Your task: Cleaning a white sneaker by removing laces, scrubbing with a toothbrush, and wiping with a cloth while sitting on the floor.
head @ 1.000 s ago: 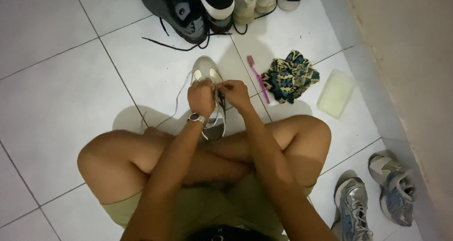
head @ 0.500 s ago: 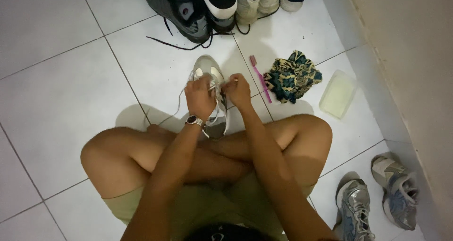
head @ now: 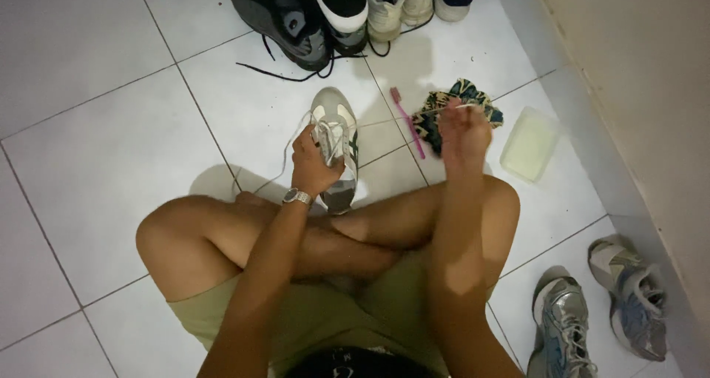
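Note:
A white and grey sneaker (head: 336, 134) stands on the white tiled floor in front of my crossed legs. My left hand (head: 313, 163), with a wristwatch, grips the sneaker's side by the lacing. My right hand (head: 463, 130) is raised to the right, over a patterned cloth (head: 477, 100), pinching the end of a white shoelace (head: 384, 120) that runs taut back to the shoe. Another length of lace trails off the shoe's left side onto the floor.
A pink toothbrush (head: 407, 123) lies right of the sneaker. A pale plastic container (head: 528, 144) sits near the wall. Several dark and white shoes (head: 325, 15) are lined up at the top. Two silver-grey sneakers (head: 599, 311) lie at bottom right by the wall.
My right hand has moved from the sneaker's lacing out to the right, pulling the lace tight. My left hand stays on the shoe.

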